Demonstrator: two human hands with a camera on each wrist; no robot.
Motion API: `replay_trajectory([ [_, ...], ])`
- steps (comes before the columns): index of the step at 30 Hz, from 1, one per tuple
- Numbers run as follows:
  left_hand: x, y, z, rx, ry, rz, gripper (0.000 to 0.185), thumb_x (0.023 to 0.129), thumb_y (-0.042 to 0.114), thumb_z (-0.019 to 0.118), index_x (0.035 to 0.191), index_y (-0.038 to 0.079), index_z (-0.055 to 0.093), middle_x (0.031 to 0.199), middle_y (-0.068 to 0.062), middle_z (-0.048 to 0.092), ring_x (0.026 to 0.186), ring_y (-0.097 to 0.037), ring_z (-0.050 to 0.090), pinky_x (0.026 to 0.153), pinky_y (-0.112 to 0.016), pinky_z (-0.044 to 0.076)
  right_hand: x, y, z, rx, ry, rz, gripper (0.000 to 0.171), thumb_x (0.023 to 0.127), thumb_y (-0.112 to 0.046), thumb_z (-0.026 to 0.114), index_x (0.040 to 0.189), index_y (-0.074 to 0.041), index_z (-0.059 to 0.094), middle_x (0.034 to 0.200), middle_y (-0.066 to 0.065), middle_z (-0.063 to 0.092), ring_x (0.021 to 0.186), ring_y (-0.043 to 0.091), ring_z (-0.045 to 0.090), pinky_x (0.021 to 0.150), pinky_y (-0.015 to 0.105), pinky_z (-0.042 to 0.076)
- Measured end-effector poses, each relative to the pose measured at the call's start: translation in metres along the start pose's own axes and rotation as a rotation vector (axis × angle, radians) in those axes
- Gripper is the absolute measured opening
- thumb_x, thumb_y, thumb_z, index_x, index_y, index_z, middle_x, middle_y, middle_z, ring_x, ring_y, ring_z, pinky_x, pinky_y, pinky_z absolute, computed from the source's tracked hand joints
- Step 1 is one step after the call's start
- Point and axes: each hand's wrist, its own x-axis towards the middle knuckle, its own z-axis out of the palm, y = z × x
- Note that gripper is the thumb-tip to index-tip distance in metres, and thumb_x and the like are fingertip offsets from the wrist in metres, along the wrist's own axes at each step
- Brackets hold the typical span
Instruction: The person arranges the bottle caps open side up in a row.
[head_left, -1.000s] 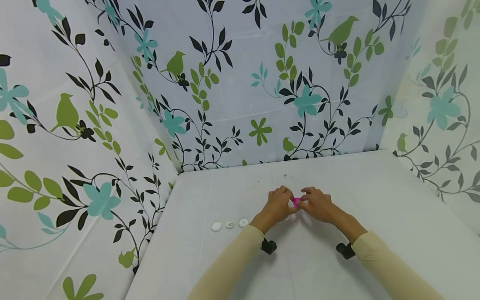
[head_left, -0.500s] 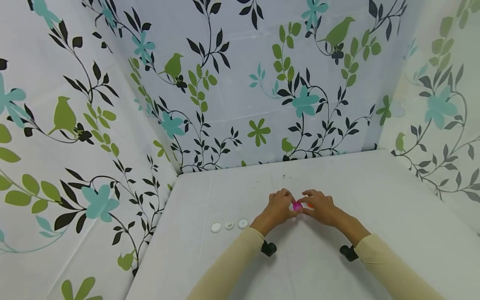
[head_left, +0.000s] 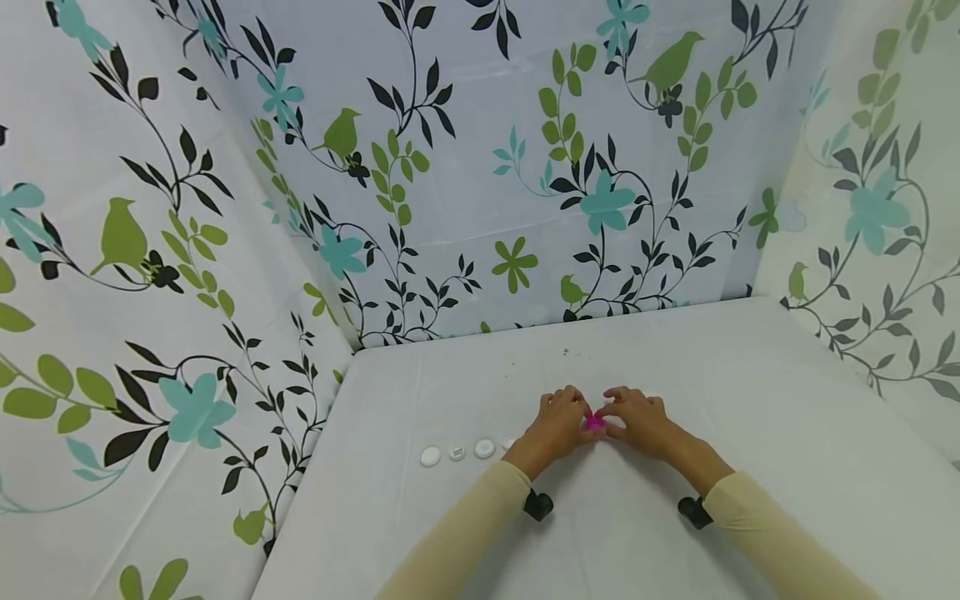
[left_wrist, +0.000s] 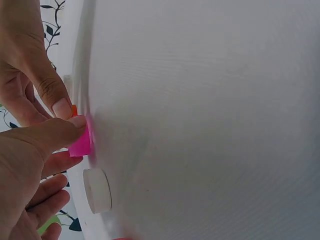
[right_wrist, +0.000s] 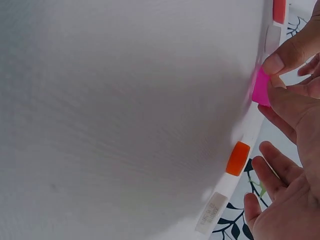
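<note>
I see both hands have sunk closer to the table (head_left: pixel 750 400), left hand (head_left: pixel 557 423) and right hand (head_left: pixel 639 422) together pinching the pink cap (head_left: pixel 594 422), probably pressing it down.

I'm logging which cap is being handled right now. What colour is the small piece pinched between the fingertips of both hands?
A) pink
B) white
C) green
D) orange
A: in the head view the left hand and right hand meet on a pink cap, and both wrist views show fingertips pinching that same pink piece.
</note>
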Motion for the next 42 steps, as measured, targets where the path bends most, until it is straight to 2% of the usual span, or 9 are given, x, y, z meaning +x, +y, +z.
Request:
replay_trajectory([
  [6, 0.001, -0.001, 0.006, 0.066, 0.024, 0.010, 0.037, 0.098, 0.054, 0.071, 0.116, 0.022, 0.075, 0.132, 0.002, 0.061, 0.124, -0.017, 0.059, 0.109, -0.040, 0.043, 0.000, 0.001, 0.005, -0.023, 0.017, -0.004, 0.022, 0.095, -0.023, 0.080, 0.116, -0.015, 0.080, 0.141, 0.021, 0.061, 0.127, 0.043, 0.057, 0.093, 0.068, 0.041],
  [10, 0.001, 0.000, 0.006, 0.104, 0.027, 0.013, 0.042, 0.096, 0.056, 0.072, 0.119, 0.021, 0.075, 0.133, 0.001, 0.061, 0.124, -0.017, 0.059, 0.108, -0.040, 0.044, 0.000, 0.001, 0.003, -0.026, 0.010, 0.001, 0.028, 0.095, -0.027, 0.080, 0.120, -0.014, 0.079, 0.143, 0.022, 0.060, 0.129, 0.044, 0.055, 0.094, 0.069, 0.041],
  [13, 0.001, -0.001, 0.004, 0.099, 0.019, 0.017, 0.047, 0.094, 0.058, 0.074, 0.123, 0.020, 0.073, 0.135, 0.001, 0.060, 0.125, -0.018, 0.058, 0.108, -0.040, 0.043, 0.000, 0.003, -0.003, -0.015, 0.003, 0.016, 0.037, 0.094, -0.030, 0.081, 0.127, -0.013, 0.076, 0.146, 0.022, 0.058, 0.133, 0.046, 0.053, 0.096, 0.068, 0.040],
  [18, 0.005, -0.001, -0.001, 0.028, 0.006, 0.007, 0.052, 0.094, 0.057, 0.074, 0.130, 0.020, 0.070, 0.138, -0.001, 0.058, 0.130, -0.020, 0.055, 0.110, -0.042, 0.041, 0.002, 0.013, -0.015, -0.009, 0.034, 0.043, 0.046, 0.092, -0.032, 0.083, 0.131, -0.011, 0.073, 0.147, 0.024, 0.056, 0.134, 0.049, 0.051, 0.095, 0.068, 0.040],
  [25, 0.023, 0.007, -0.010, -0.018, -0.021, -0.022, 0.043, 0.100, 0.047, 0.070, 0.133, 0.020, 0.069, 0.138, 0.001, 0.058, 0.130, -0.017, 0.055, 0.111, -0.041, 0.041, 0.007, 0.032, -0.024, -0.023, 0.029, 0.105, 0.046, 0.091, -0.029, 0.084, 0.131, -0.009, 0.072, 0.145, 0.027, 0.057, 0.131, 0.051, 0.051, 0.094, 0.068, 0.040],
  [34, 0.051, 0.022, -0.009, -0.046, -0.075, -0.066, 0.033, 0.099, 0.040, 0.075, 0.127, 0.024, 0.072, 0.134, 0.003, 0.059, 0.125, -0.015, 0.054, 0.111, -0.039, 0.039, 0.010, 0.044, -0.017, -0.012, 0.017, 0.134, 0.034, 0.091, -0.021, 0.081, 0.122, -0.008, 0.076, 0.143, 0.028, 0.057, 0.130, 0.051, 0.052, 0.095, 0.070, 0.039],
  [38, 0.058, 0.026, -0.006, -0.014, -0.085, -0.079, 0.032, 0.098, 0.041, 0.076, 0.126, 0.025, 0.073, 0.133, 0.004, 0.059, 0.123, -0.014, 0.053, 0.109, -0.037, 0.039, 0.011, 0.046, -0.014, -0.022, 0.028, 0.118, 0.031, 0.091, -0.020, 0.081, 0.120, -0.009, 0.077, 0.143, 0.028, 0.058, 0.129, 0.052, 0.052, 0.092, 0.070, 0.040],
  [42, 0.062, 0.030, 0.000, 0.057, -0.089, -0.066, 0.033, 0.098, 0.043, 0.076, 0.125, 0.025, 0.073, 0.132, 0.004, 0.060, 0.121, -0.014, 0.055, 0.107, -0.038, 0.042, 0.013, 0.046, -0.013, -0.031, 0.023, 0.118, 0.028, 0.092, -0.020, 0.081, 0.118, -0.010, 0.078, 0.143, 0.028, 0.058, 0.130, 0.053, 0.052, 0.094, 0.073, 0.040],
])
